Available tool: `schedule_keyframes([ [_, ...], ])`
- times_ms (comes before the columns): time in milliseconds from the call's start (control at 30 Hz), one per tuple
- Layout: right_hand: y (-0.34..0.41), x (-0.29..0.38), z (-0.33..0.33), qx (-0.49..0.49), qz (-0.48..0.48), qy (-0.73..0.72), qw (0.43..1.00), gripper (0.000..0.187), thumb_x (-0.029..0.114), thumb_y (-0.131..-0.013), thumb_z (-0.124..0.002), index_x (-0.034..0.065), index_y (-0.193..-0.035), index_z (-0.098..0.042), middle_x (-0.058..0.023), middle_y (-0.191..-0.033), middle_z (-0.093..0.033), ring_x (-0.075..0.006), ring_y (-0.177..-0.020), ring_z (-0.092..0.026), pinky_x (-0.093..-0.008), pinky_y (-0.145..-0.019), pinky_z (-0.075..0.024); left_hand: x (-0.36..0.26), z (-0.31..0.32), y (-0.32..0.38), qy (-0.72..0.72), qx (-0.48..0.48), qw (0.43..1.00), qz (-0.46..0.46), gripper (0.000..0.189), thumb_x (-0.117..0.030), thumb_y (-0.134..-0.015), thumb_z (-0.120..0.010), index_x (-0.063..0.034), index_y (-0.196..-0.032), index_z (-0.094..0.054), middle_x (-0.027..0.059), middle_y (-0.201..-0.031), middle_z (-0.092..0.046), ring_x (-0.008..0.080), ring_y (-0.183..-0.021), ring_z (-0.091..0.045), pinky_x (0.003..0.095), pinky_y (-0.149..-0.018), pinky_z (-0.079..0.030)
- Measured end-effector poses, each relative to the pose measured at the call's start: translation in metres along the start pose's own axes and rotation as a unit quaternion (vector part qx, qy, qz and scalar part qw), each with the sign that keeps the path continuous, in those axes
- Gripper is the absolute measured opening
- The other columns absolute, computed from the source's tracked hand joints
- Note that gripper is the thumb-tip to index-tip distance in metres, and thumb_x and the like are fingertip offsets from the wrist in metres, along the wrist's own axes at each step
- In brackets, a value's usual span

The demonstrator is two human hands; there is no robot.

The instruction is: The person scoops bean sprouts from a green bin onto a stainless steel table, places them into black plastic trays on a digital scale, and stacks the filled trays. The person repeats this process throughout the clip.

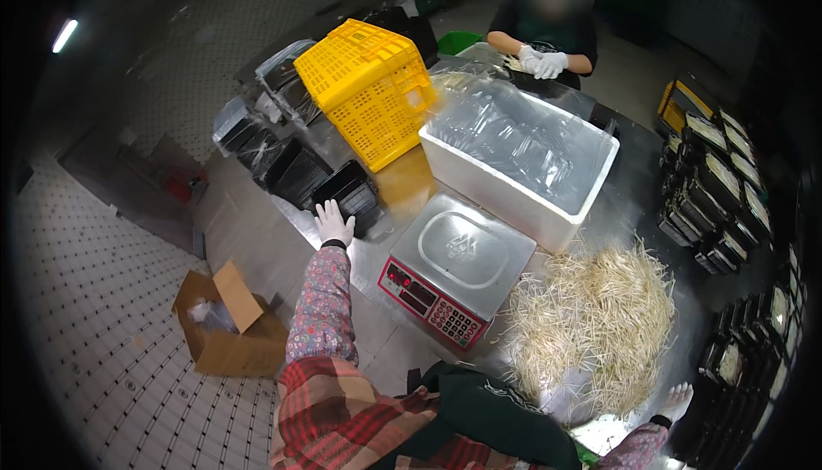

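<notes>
My left hand (335, 223), in a white glove, reaches out with fingers apart at the near edge of a stack of black plastic trays (350, 191). Whether it presses on the trays is hard to tell. My right hand (677, 400), also gloved, is low at the right with nothing visible in it. A heap of bean sprouts (597, 322) lies on the metal table (632, 149) between that hand and a digital scale (462, 248). The scale's steel pan is bare and its red display is lit.
Behind the scale stands a white foam box (494, 194) with clear plastic bags (514, 142). A yellow crate (366, 85) leans beside it. Filled trays (719, 181) are stacked at right. A cardboard box (234, 348) sits on the floor. A gloved co-worker (542, 40) works opposite.
</notes>
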State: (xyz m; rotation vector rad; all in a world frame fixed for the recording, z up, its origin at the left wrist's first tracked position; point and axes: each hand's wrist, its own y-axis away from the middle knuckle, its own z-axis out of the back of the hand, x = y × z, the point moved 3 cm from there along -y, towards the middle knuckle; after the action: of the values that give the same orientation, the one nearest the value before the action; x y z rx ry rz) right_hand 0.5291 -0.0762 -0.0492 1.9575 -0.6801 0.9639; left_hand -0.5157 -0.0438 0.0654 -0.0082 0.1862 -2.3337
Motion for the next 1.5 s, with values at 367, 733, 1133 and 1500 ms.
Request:
schedule_keyframes([
  [367,0.154,-0.046,-0.053,0.080,0.005,0.078,0.994,0.025,0.027,-0.094,-0.056,0.0091,-0.111,-0.059,-0.0048,-0.090,-0.062,-0.0173,-0.074,-0.056,-0.0329,-0.062,-0.0461,0.065,-0.045,-0.098,0.099,0.073,0.970,-0.207,0.040,-0.028,-0.093,-0.054,0.0010,-0.119,-0.062,0.0238,-0.116,-0.063,0.0379,-0.111,-0.060,0.0427,-0.096,-0.046],
  [733,0.204,-0.065,-0.033,0.005,0.066,0.096,0.993,0.020,0.024,-0.097,-0.055,0.0063,-0.106,-0.057,-0.0062,-0.085,-0.064,-0.0143,-0.065,-0.060,-0.0282,-0.054,-0.0516,0.005,0.044,-0.009,0.280,-0.027,0.943,-0.178,0.030,-0.024,-0.093,-0.063,0.0008,-0.111,-0.066,0.0153,-0.102,-0.070,0.0247,-0.092,-0.067,0.0326,-0.082,-0.051],
  [1133,0.171,-0.020,-0.056,0.097,0.312,0.490,0.808,0.033,0.024,-0.090,-0.066,0.0045,-0.115,-0.060,-0.0113,-0.104,-0.067,-0.0242,-0.097,-0.063,-0.0337,-0.087,-0.0493,-0.199,0.100,0.171,0.260,0.005,0.795,-0.549,0.049,-0.011,-0.070,-0.079,-0.0039,-0.116,-0.064,0.0127,-0.108,-0.066,0.0324,-0.099,-0.061,0.0410,-0.086,-0.048],
  [1500,0.156,-0.060,-0.147,0.315,0.247,0.786,0.472,0.110,0.055,-0.066,-0.080,0.0229,-0.153,-0.021,-0.0112,-0.160,-0.016,-0.0349,-0.146,-0.019,-0.0552,-0.111,-0.0313,-0.503,-0.029,0.408,0.158,0.137,0.640,-0.739,0.074,-0.038,-0.080,-0.070,-0.0086,-0.142,-0.043,0.0120,-0.144,-0.044,0.0336,-0.135,-0.037,0.0448,-0.108,-0.034],
])
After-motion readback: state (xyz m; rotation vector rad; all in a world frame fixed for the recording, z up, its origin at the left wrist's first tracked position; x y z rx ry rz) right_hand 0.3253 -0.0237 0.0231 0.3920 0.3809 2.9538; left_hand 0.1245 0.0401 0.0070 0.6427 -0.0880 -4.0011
